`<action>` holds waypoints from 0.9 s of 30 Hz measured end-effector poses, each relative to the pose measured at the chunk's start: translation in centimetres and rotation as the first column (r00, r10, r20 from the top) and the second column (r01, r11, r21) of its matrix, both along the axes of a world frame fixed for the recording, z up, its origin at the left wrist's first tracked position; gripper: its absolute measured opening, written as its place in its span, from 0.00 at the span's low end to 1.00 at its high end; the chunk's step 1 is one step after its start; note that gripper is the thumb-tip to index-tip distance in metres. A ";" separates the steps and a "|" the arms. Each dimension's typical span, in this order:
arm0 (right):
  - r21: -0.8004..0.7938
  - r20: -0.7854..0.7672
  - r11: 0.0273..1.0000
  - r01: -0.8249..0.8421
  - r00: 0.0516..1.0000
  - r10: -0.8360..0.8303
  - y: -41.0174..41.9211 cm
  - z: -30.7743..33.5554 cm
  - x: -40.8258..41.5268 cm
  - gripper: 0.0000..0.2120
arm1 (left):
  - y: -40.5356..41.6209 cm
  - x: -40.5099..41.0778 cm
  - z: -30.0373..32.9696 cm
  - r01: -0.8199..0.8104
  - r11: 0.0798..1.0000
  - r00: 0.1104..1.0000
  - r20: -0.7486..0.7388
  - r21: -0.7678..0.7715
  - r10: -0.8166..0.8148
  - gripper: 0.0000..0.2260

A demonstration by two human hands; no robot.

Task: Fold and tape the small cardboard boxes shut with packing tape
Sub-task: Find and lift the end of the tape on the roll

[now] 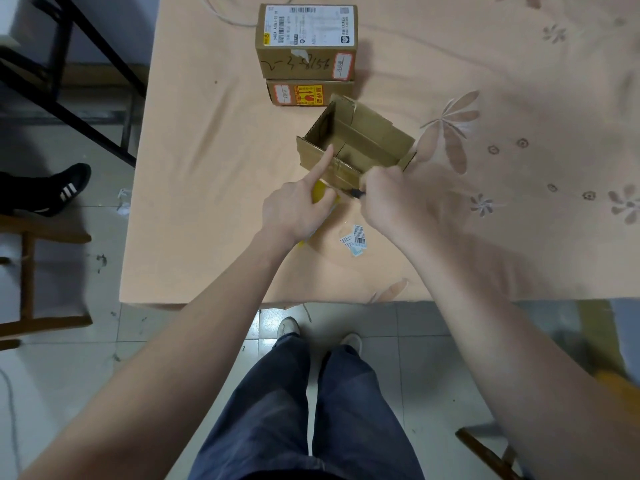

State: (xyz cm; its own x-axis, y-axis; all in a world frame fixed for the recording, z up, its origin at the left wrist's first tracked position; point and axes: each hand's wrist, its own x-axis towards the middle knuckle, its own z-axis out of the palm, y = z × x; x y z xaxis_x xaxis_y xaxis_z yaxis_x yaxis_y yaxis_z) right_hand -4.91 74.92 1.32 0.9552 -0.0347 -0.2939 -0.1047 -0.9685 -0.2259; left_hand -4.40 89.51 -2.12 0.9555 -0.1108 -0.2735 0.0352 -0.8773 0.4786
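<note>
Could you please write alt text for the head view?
Two hands work at an open cardboard box on a peach tablecloth: the left hand presses a forefinger on its near wall, the right hand holds a dark tool at the edge. Two labelled boxes sit stacked behind.

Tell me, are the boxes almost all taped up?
Two boxes stacked at the back look closed, so those seem done. The open box is in hand: the left hand presses a finger on its near side and holds something yellow, maybe the tape roll. The right hand grips a small dark tool at the same spot. Its top flaps still need folding and taping.
</note>
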 end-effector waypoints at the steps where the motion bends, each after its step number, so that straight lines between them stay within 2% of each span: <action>1: -0.015 -0.031 1.000 0.004 1.000 -0.004 -0.8 -0.5 -0.5 0.09 | 0.0 0.1 0.0 -0.002 1.000 1.000 -0.006 0.001 0.002 0.27; 3: 0.007 -0.078 1.000 0.022 0.997 -0.021 -2.8 -1.5 -1.9 0.08 | 0.2 0.2 -0.1 0.001 1.000 1.000 -0.014 -0.011 -0.001 0.27; 7: 0.181 -0.050 0.978 0.102 0.994 -0.094 -5.6 -3.5 -5.1 0.04 | 0.5 0.3 0.1 0.001 0.997 0.999 -0.047 -0.071 -0.005 0.26; 11: 0.113 0.028 0.983 0.145 0.988 -0.149 -6.6 -5.3 -6.8 0.04 | 0.4 0.4 0.3 -0.011 0.984 0.998 -0.061 -0.175 0.000 0.27; 15: 0.144 0.098 0.982 0.124 0.985 -0.139 -6.3 -6.6 -6.6 0.03 | 0.8 0.1 0.4 -0.045 0.960 0.998 -0.058 -0.275 0.030 0.29; 19: 0.098 0.102 0.988 0.123 0.986 -0.133 -6.3 -6.9 -6.0 0.10 | 1.4 -0.6 0.4 -0.095 0.933 0.995 -0.069 -0.347 0.075 0.32; 21: 0.102 0.198 0.982 0.161 0.964 -0.178 -5.6 -6.0 -5.6 0.11 | 1.6 -1.0 0.3 -0.138 0.916 0.989 -0.103 -0.376 0.107 0.33; 24: 0.297 0.430 0.947 0.126 0.868 -0.250 -3.1 -3.1 -3.9 0.09 | 2.0 -1.5 0.3 -0.209 0.888 0.977 -0.136 -0.410 0.167 0.34; 25: 0.324 0.469 0.943 0.081 0.851 -0.234 -2.1 -2.2 -3.1 0.09 | 2.2 -1.6 0.4 -0.226 0.877 0.973 -0.136 -0.424 0.184 0.34; 27: 0.237 0.463 0.972 -0.004 0.880 -0.109 -0.2 -1.1 -1.2 0.14 | 2.4 -1.8 0.6 -0.247 0.854 0.969 -0.128 -0.458 0.212 0.33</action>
